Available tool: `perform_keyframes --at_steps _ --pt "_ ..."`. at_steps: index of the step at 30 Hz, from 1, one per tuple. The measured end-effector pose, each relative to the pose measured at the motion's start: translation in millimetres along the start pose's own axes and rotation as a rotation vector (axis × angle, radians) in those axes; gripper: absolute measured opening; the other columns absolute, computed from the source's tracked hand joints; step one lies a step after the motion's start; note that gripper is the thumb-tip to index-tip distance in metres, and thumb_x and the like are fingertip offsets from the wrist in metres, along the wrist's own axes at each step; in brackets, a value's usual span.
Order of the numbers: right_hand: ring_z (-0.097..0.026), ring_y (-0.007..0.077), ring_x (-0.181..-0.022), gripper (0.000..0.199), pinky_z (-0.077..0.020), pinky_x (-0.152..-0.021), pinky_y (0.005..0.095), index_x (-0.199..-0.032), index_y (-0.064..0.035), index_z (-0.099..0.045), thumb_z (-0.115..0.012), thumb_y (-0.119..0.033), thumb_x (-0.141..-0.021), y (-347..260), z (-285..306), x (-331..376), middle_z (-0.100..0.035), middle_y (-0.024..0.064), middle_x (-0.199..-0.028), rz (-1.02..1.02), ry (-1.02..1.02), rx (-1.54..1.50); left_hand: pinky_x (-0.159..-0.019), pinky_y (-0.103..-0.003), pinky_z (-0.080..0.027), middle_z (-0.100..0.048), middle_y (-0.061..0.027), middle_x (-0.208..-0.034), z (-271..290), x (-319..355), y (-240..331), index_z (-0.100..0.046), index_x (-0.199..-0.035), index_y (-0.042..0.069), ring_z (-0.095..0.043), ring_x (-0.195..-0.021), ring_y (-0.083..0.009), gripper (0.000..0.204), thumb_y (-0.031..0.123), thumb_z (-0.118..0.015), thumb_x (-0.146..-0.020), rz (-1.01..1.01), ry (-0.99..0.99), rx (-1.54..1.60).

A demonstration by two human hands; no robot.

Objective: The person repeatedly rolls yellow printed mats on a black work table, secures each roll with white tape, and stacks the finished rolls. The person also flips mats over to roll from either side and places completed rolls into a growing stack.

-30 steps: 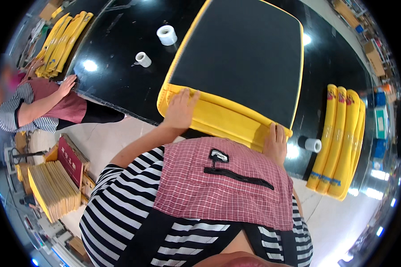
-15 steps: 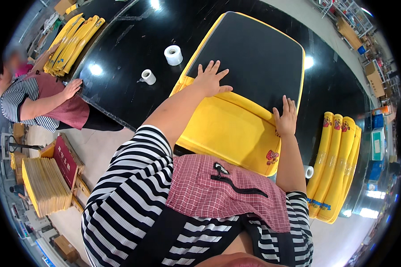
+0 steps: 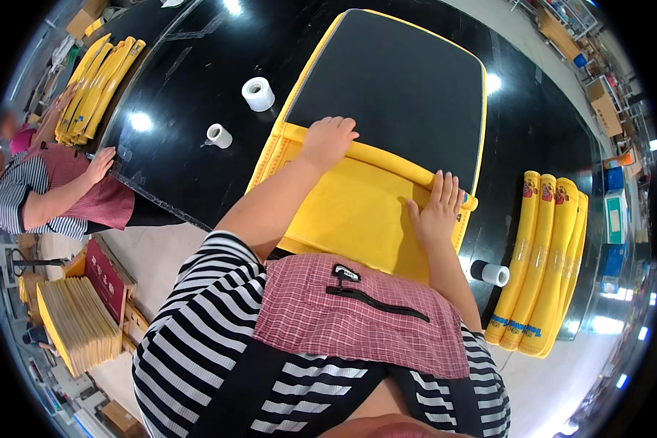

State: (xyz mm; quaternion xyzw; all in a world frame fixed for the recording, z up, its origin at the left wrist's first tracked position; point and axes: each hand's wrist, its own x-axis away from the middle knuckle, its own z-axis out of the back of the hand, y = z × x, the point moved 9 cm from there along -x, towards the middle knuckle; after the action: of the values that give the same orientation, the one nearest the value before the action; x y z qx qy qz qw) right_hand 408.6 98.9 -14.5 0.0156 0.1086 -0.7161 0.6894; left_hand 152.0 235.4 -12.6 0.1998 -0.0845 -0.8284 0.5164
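A yellow mat with a black underside point(image 3: 394, 80) lies in front of me. Its near part is turned over, yellow face up, with a thick rolled fold across the middle. My left hand point(image 3: 327, 143) grips that fold toward its left end, fingers curled together over it. On the fold's right end lies my right hand point(image 3: 438, 213), open, fingers stretched forward and thumb apart. Close to my right forearm, a white roll of tape or film point(image 3: 496, 275) with a dark end rests on its side.
Several rolled yellow mats point(image 3: 544, 255) lie side by side on the right of the black table point(image 3: 190, 95). Two white rolls point(image 3: 258, 94) stand left of the mat. A co-worker point(image 3: 73, 186) is at the left edge near more yellow rolls point(image 3: 98, 91). Stacked sheets point(image 3: 77, 321) sit lower left.
The mat's rolled fold has come nearer to me, showing more black underside. My left hand has gone from spread to curled on the fold; my right hand has moved left and nearer.
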Motion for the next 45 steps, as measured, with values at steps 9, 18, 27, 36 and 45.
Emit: perform_keyframes --at_steps 9,18,27,36,45 --pt "-0.049 0.0321 -0.137 0.073 -0.0383 -0.114 0.0479 -0.145 -0.0183 -0.059 -0.086 -0.038 -0.081 24.7 10.9 -91.5 -0.057 0.0124 -0.141 0.109 0.097 -0.116 -0.116 -0.045 -0.035 -0.054 -0.0098 -0.138 5.2 -28.3 15.3 -0.056 -0.147 0.018 -0.046 -0.137 -0.0281 0.064 0.038 -0.078 -0.090 -0.207 -0.110 -0.096" --pt "-0.060 0.0315 -0.103 0.040 -0.0495 -0.090 0.0442 -0.119 -0.0148 -0.070 -0.081 -0.023 -0.081 26.0 11.7 -92.1 -0.062 0.0079 -0.102 0.310 0.103 -0.196 -0.107 -0.046 -0.043 -0.058 -0.0074 -0.126 -3.3 -46.9 15.9 -0.061 -0.140 0.023 -0.053 -0.125 -0.0302 0.046 0.038 -0.069 -0.098 -0.186 -0.377 -0.148" --pt "-0.060 0.0322 -0.103 0.050 -0.0492 -0.090 0.0453 -0.124 -0.0144 -0.073 -0.080 -0.012 -0.075 -0.9 40.3 108.8 -0.062 0.0092 -0.107 0.299 0.035 -0.293 -0.103 -0.048 -0.042 -0.060 -0.0120 -0.117 29.3 168.5 63.9 -0.066 -0.133 0.017 -0.055 -0.116 -0.0335 0.047 0.029 -0.075 -0.088 -0.292 -0.155 0.028" --pt "-0.052 0.0359 -0.134 0.035 -0.0440 -0.111 0.0429 -0.134 -0.0074 -0.070 -0.064 -0.008 -0.100 81.2 27.6 166.9 -0.046 0.0218 -0.151 -0.377 0.015 -0.445 -0.115 -0.051 -0.040 -0.057 -0.0217 -0.141 68.7 232.3 -45.1 -0.061 -0.138 0.003 -0.051 -0.134 -0.0402 0.041 0.021 -0.061 -0.101 0.387 0.122 0.068" --pt "-0.052 0.0347 -0.139 0.043 -0.0444 -0.113 0.0400 -0.135 -0.0020 -0.068 -0.075 -0.017 -0.095 87.2 31.3 164.2 -0.049 0.0225 -0.154 -0.592 -0.036 -0.806 -0.110 -0.046 -0.047 -0.058 -0.0276 -0.142 79.5 220.2 -40.7 -0.067 -0.130 0.000 -0.059 -0.129 -0.0433 0.043 0.028 -0.068 -0.098 0.493 0.034 0.150"
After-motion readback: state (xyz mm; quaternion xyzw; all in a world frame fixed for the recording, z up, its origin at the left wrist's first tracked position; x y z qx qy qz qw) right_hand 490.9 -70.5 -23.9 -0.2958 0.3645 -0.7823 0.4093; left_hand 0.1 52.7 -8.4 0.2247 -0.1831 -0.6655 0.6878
